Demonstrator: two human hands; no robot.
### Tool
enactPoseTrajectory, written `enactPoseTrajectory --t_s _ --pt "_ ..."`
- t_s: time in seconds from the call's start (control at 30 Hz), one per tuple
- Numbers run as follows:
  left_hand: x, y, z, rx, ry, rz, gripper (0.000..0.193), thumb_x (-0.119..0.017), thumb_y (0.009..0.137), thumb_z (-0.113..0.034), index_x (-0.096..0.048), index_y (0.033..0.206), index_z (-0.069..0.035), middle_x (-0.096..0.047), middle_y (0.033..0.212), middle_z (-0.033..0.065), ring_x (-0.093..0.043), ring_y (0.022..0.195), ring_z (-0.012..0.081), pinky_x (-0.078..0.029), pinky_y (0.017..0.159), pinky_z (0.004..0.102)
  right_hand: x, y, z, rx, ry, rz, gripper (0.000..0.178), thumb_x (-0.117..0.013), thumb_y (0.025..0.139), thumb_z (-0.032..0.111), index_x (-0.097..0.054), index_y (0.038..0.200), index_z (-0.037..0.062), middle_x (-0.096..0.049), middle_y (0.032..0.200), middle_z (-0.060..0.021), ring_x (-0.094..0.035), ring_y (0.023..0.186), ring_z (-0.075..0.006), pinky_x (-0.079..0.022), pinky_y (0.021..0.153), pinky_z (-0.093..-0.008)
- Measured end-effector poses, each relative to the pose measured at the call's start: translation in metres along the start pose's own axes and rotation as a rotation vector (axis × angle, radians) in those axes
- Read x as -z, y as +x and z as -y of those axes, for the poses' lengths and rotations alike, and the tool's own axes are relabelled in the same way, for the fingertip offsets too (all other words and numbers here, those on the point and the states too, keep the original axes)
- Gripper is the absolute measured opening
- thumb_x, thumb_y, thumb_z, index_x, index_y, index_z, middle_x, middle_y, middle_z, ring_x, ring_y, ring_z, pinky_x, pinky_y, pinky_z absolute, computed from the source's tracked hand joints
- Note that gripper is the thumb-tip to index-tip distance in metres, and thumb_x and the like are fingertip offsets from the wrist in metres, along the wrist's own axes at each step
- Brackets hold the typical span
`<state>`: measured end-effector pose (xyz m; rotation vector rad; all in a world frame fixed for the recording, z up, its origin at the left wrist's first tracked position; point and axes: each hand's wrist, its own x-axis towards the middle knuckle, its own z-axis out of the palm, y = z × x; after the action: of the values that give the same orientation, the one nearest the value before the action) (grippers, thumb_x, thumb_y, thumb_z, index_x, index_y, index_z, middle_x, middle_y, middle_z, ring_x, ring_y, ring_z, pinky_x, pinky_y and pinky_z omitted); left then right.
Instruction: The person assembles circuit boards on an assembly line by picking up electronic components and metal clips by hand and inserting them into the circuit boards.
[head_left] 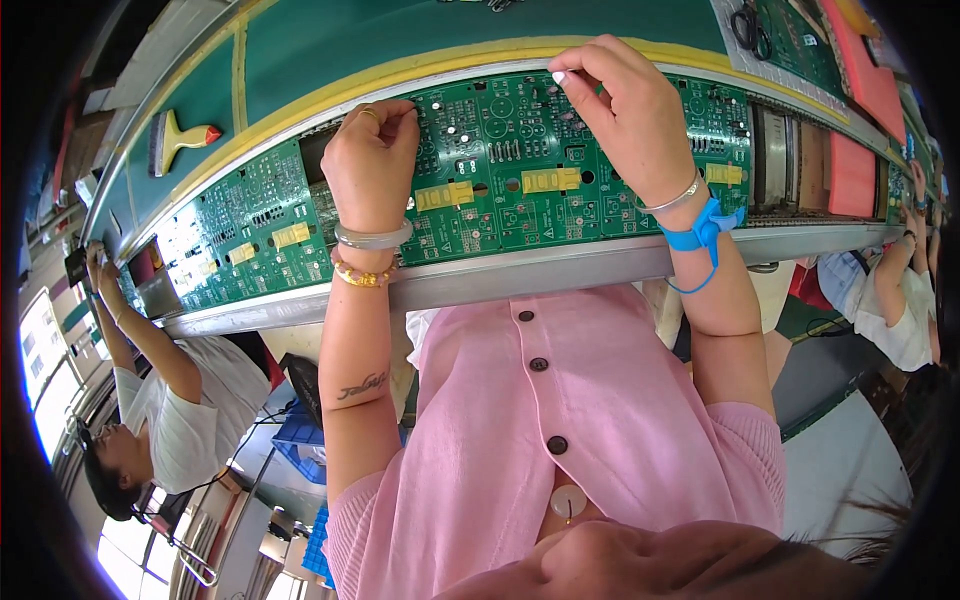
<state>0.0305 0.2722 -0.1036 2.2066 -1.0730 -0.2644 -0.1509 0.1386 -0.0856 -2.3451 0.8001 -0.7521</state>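
Note:
My left hand is closed, knuckles up, over the left edge of a green circuit board. Its fingertips are pressed together near the board's far left corner, and whatever they hold is hidden. Farther right, my right hand pinches thumb and index finger together above the board's far edge; I cannot make out anything between them. Small components and yellow blocks sit on the board. A blue wrist strap with a cord goes round my right wrist.
More green boards lie along the metal rail to the left. A yellow-handled brush rests on the green surface beyond. Black scissors and pink foam blocks are at the right. Co-workers are on both sides.

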Motion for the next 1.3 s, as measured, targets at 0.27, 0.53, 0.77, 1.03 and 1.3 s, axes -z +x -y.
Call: enactPoseTrajectory --t_s 0.27,0.53,0.77,1.03,1.3 --pt "0.0 0.004 -0.014 -0.08 0.288 0.011 0.009 -0.062 0.072 -0.01 -0.067 0.076 -0.005 -0.064 0.073 0.0098 -0.062 0.062 0.0271 -0.048 0.058 0.0338 0.002 -0.004 0.004 -0.081 0.16 -0.023 0.007 -0.064 0.078 0.011 -0.062 0.083 0.0079 -0.058 0.072 -0.0056 -0.058 0.068 -0.0246 -0.047 0.06 -0.034" --pt "-0.01 0.004 -0.023 -0.149 0.448 0.005 0.008 -0.062 0.073 -0.01 -0.066 0.075 -0.004 -0.061 0.076 0.0119 -0.06 0.066 0.0309 -0.049 0.059 0.0378 0.002 -0.009 -0.002 0.008 0.153 -0.05 0.009 -0.064 0.078 0.011 -0.062 0.086 0.0081 -0.064 0.079 -0.0067 -0.061 0.071 -0.0262 -0.049 0.06 -0.0331" --pt "-0.014 0.044 -0.033 -0.599 0.19 -0.078 0.014 -0.066 0.077 -0.016 -0.066 0.083 -0.003 -0.058 0.074 0.0089 -0.058 0.063 0.0273 -0.047 0.058 0.0376 0.008 -0.02 0.0 0.013 0.143 -0.015 0.008 -0.064 0.078 0.009 -0.061 0.085 0.0068 -0.063 0.079 -0.0068 -0.061 0.072 -0.0258 -0.049 0.062 -0.0332" --pt "-0.041 0.095 -0.052 -0.673 0.171 0.082 0.016 -0.067 0.069 -0.006 -0.066 0.085 -0.006 -0.055 0.085 0.0092 -0.052 0.089 0.0285 -0.045 0.078 0.0367 0.009 -0.02 0.0 0.025 0.046 0.066 0.009 -0.064 0.076 0.008 -0.061 0.084 0.0069 -0.062 0.08 -0.0064 -0.06 0.074 -0.0264 -0.049 0.064 -0.0348" --pt "-0.033 0.102 -0.043 -0.707 0.132 0.195 0.014 -0.066 0.069 -0.006 -0.065 0.083 -0.005 -0.058 0.081 0.0093 -0.054 0.086 0.0274 -0.045 0.079 0.0358 -0.009 0.004 -0.001 0.225 -0.167 0.144 0.009 -0.064 0.071 0.007 -0.061 0.079 0.0075 -0.056 0.081 -0.0046 -0.054 0.081 -0.0244 -0.046 0.069 -0.0337"
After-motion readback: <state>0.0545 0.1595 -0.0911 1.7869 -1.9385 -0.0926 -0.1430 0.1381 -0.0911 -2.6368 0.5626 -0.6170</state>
